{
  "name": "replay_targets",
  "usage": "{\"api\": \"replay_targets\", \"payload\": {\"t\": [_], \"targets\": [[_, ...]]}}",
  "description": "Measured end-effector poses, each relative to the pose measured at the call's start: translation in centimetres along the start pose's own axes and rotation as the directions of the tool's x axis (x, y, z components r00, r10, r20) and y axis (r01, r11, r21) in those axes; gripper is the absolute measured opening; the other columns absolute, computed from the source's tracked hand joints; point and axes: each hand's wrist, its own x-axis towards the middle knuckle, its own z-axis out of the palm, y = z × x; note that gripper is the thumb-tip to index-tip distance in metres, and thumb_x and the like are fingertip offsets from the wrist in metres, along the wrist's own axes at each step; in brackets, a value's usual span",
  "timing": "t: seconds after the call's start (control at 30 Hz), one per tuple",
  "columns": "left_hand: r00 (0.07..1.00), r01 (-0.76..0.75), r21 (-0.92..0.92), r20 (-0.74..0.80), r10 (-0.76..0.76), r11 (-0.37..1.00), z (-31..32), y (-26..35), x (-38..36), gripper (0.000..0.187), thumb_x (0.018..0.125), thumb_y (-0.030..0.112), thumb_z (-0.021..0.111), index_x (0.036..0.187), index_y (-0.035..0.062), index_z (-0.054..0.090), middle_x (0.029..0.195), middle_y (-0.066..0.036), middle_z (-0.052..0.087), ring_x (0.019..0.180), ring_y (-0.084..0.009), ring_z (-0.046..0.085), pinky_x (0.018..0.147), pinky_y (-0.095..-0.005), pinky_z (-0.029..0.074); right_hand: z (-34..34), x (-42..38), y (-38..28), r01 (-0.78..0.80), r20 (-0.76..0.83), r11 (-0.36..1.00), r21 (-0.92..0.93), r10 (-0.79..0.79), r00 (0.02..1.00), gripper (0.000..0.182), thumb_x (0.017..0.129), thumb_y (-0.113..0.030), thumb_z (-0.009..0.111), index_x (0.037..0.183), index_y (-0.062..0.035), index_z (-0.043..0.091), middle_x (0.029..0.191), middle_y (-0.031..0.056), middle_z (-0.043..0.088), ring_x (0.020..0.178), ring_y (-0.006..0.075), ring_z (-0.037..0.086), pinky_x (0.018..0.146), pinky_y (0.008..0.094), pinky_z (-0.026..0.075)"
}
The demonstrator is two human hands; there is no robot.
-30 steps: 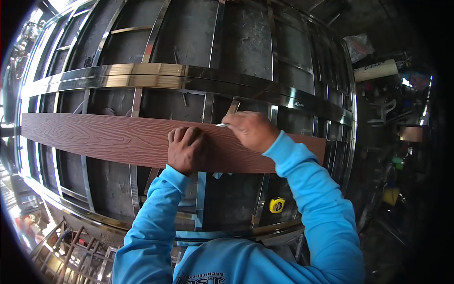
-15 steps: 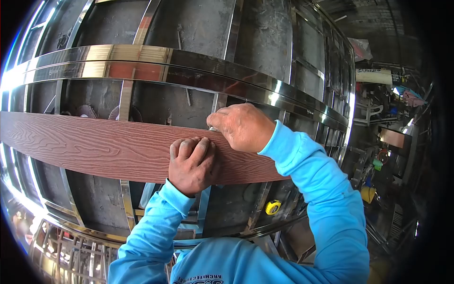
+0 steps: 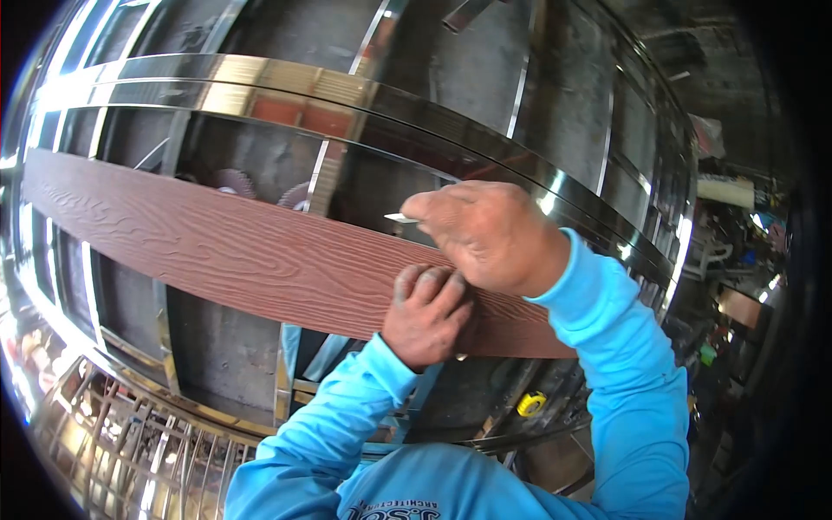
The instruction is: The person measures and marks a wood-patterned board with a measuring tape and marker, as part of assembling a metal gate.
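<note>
A long reddish-brown wood-grain plank [image 3: 260, 256] lies across a shiny metal frame in front of me. My left hand [image 3: 426, 316] rests on the plank with its fingers curled down; whatever is beneath them is hidden. Just below that hand, a tiny pale bit shows at the plank's near edge. My right hand [image 3: 485, 234] is closed in a pinch around a small, pale, pointed thing [image 3: 399, 217], whose tip sticks out to the left above the plank's far edge. Its kind cannot be made out.
Polished metal rails [image 3: 286, 97] run across beyond the plank, over a dark floor. Toothed round discs [image 3: 234, 182] lie behind the plank. A yellow tape measure [image 3: 531, 404] sits near my right forearm. Metal bars [image 3: 147, 451] stand at lower left, and clutter fills the right side.
The view has shifted, so the plank appears tilted and farther right. My right hand has come up off the plank's far edge, and the pale pointed tip shows more. My left hand stays on the plank.
</note>
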Motion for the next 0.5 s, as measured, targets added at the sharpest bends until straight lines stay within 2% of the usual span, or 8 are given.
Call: {"api": "replay_targets", "payload": {"t": [0.17, 0.2, 0.27, 0.37, 0.5], "targets": [[1.0, 0.008, -0.063, -0.016, -0.009, 0.998, 0.5, -0.1, -0.5, 0.036, 0.07, 0.027, 0.065, 0.1, 0.0088, 0.074, 0.12, -0.011, 0.06, 0.12, -0.0321, 0.051, 0.106, -0.0565, 0.032, 5.4, 5.0, 0.0, -0.026, 0.026, 0.995, 0.1, 0.023, 0.999, 0.025, 0.085, -0.005, 0.065, 0.11, -0.0047, 0.063, 0.089, 0.0161, 0.068, 0.082, 0.036, 0.068, 0.07, 0.0427, 0.055], [1.0, 0.03, -0.105, 0.004, -0.029, 0.994, 0.6, -0.1, -0.7, 0.039, 0.069, 0.026, 0.064, 0.103, 0.0083, 0.073, 0.122, -0.011, 0.059, 0.122, -0.0327, 0.05, 0.108, -0.0616, 0.028, 6.0, 5.6, 0.0, -0.019, 0.023, 0.994, 0.111, 0.017, 1.0, 0.025, 0.085, -0.006, 0.065, 0.111, -0.0047, 0.063, 0.089, 0.0162, 0.068, 0.082, 0.036, 0.068, 0.07, 0.0428, 0.055], [0.998, 0.033, -0.08, -0.044, -0.036, 0.996, 0.4, 0.0, -0.6, 0.041, 0.069, 0.025, 0.064, 0.105, 0.008, 0.073, 0.123, -0.011, 0.059, 0.123, -0.0322, 0.05, 0.109, -0.0639, 0.026, 7.1, 6.4, -0.2, -0.018, 0.033, 0.995, 0.101, 0.015, 0.999, 0.024, 0.085, -0.004, 0.064, 0.109, -0.0039, 0.064, 0.089, 0.0172, 0.069, 0.083, 0.0364, 0.068, 0.07, 0.044, 0.055], [0.996, 0.04, -0.07, -0.073, -0.045, 0.997, 0.4, -0.1, -0.6, 0.043, 0.069, 0.023, 0.062, 0.108, 0.007, 0.072, 0.124, -0.012, 0.059, 0.119, -0.0312, 0.052, 0.11, -0.0678, 0.022, 8.0, 7.9, -0.2, 0.057, -0.029, 0.994, 0.095, -0.054, 0.998, 0.021, 0.086, -0.005, 0.062, 0.107, -0.0037, 0.066, 0.09, 0.0185, 0.069, 0.082, 0.0369, 0.069, 0.07, 0.0446, 0.055], [0.996, 0.043, -0.072, -0.071, -0.048, 0.997, 0.1, -0.1, -0.3, 0.041, 0.07, 0.023, 0.061, 0.106, 0.0062, 0.072, 0.122, -0.012, 0.06, 0.116, -0.0305, 0.053, 0.11, -0.0675, 0.025, 6.9, 10.0, -1.1, -0.025, 0.19, 0.999, -0.02, 0.028, 0.981, 0.016, 0.087, -0.007, 0.061, 0.1, -0.0027, 0.068, 0.09, 0.0192, 0.07, 0.08, 0.037, 0.069, 0.071, 0.0461, 0.055]]}}
